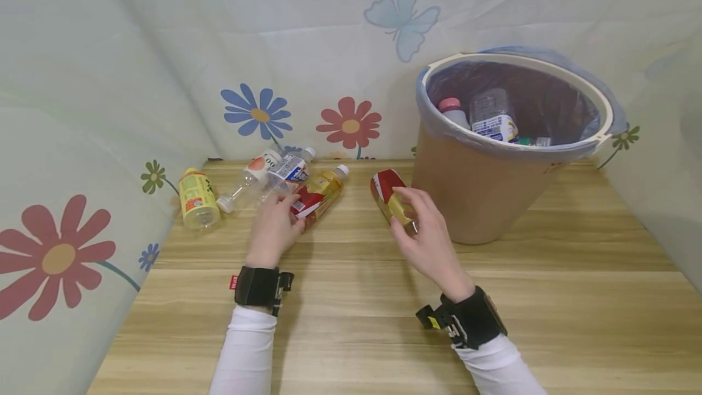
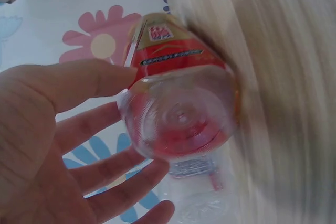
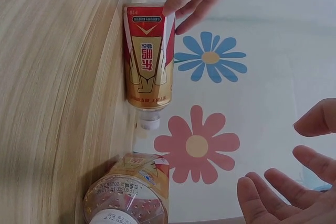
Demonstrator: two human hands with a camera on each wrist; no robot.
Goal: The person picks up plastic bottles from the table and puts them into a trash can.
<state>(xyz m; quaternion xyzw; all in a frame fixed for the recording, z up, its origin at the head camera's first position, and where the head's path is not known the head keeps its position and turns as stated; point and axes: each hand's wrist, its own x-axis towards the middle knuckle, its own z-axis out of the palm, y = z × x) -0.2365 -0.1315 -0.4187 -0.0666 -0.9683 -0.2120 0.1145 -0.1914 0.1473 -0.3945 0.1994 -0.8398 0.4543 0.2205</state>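
Observation:
A bottle with a red and gold label (image 1: pixel 318 195) lies on the table, its white cap pointing away. My left hand (image 1: pixel 276 227) is at its base end; in the left wrist view the thumb is against the label and the loosely spread fingers (image 2: pixel 113 174) are beside the clear base. A second red and gold bottle (image 1: pixel 392 197) lies to the right. Over its near end reaches my right hand (image 1: pixel 428 233), hiding part of it. In the right wrist view those fingers (image 3: pixel 286 187) are spread apart from this bottle, whose white cap (image 3: pixel 113 217) faces the camera.
Two clear bottles, one with a peach label (image 1: pixel 262 165) and one with a blue-white label (image 1: pixel 289 170), lie left of my left hand. A yellow-labelled bottle (image 1: pixel 198 197) is farther left. At right stands a brown bin (image 1: pixel 466 194) lined with a bag, with bottles inside. Flowered sheeting surrounds the table (image 1: pixel 340 322).

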